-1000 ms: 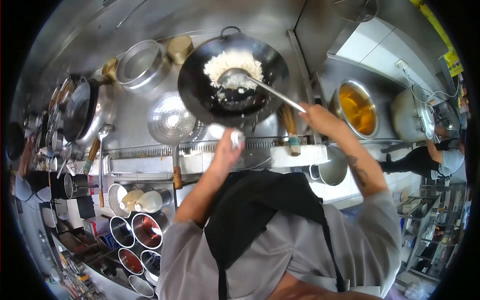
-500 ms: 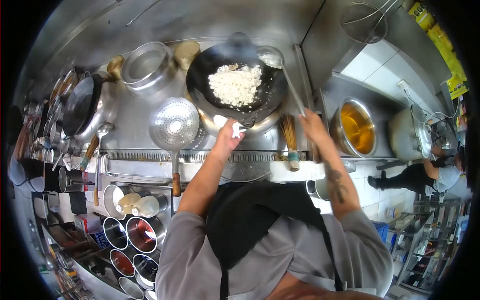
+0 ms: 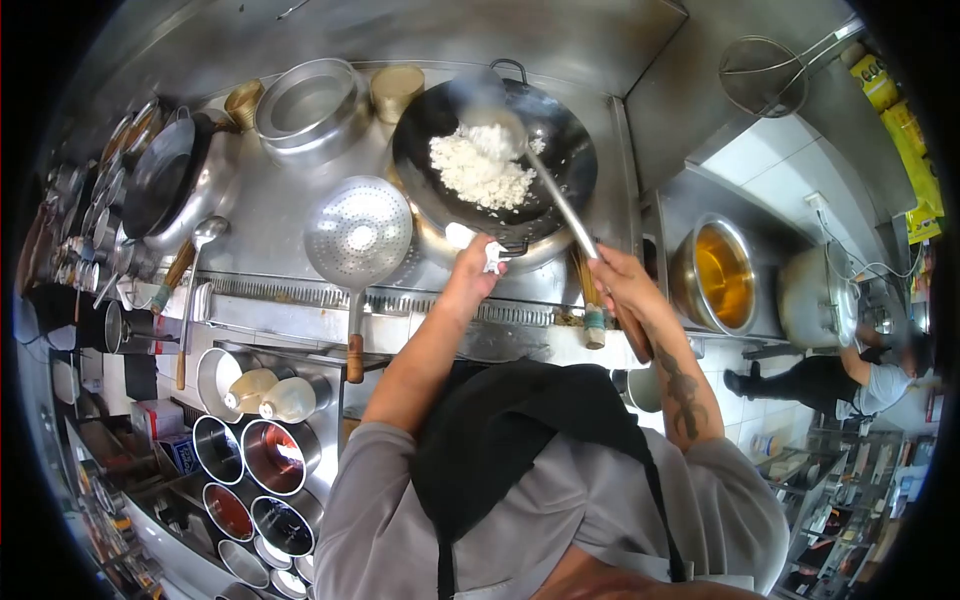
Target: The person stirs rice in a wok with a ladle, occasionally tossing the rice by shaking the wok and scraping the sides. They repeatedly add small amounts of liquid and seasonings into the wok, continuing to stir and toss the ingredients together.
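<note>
A black wok (image 3: 555, 150) sits on the burner with a heap of white rice (image 3: 482, 170) inside. My left hand (image 3: 476, 268) grips the wok's near handle through a white cloth (image 3: 492, 259). My right hand (image 3: 612, 280) is closed on the long handle of a metal ladle (image 3: 549, 190), whose bowl rests in the rice near the wok's far side.
A perforated skimmer (image 3: 358, 233) lies left of the wok, beside a steel pot (image 3: 306, 103) and a second wok (image 3: 158, 177). Seasoning bowls (image 3: 272, 455) stand lower left. A pot of yellow liquid (image 3: 712, 272) is at right. Another person (image 3: 850, 375) bends far right.
The ladle's bowl came down from the wok's far rim into the rice. The rice heap shifted slightly. My right hand drew nearer and lower; my left hand stays on the wok handle.
</note>
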Tool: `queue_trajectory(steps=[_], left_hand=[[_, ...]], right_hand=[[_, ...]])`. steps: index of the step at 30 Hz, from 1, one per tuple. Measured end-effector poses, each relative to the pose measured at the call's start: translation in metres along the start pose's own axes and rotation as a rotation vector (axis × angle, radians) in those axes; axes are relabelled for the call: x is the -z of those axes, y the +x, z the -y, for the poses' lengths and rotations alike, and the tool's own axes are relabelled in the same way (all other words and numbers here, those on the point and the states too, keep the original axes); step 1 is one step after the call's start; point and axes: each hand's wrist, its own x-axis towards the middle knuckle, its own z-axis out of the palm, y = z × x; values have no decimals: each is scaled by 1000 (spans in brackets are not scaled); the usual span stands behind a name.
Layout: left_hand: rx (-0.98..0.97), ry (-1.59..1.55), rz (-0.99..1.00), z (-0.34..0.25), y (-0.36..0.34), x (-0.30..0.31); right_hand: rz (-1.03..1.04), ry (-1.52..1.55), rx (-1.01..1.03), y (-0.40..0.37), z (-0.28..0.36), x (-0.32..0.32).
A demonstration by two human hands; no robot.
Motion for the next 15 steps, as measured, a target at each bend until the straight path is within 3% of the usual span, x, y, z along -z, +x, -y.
queue_trajectory(steps=[3,5,8,11,15], left_hand=[[24,-7,-13,2,-2,-4],[-1,-3,-5,2,-3,-4],[11,17,-12,2,-2,-4],[11,5,-30,-1,-7,-8],[18,23,-12,0,-9,-7]], right_hand=[[-56,-340,129,53,-32,-4],[-138,-495,245,56,-11,-22],[-107,-423,252,23,-1,-27],[59,-166,137,-1,-20,-9],[-97,-350,21,43,-46,25]])
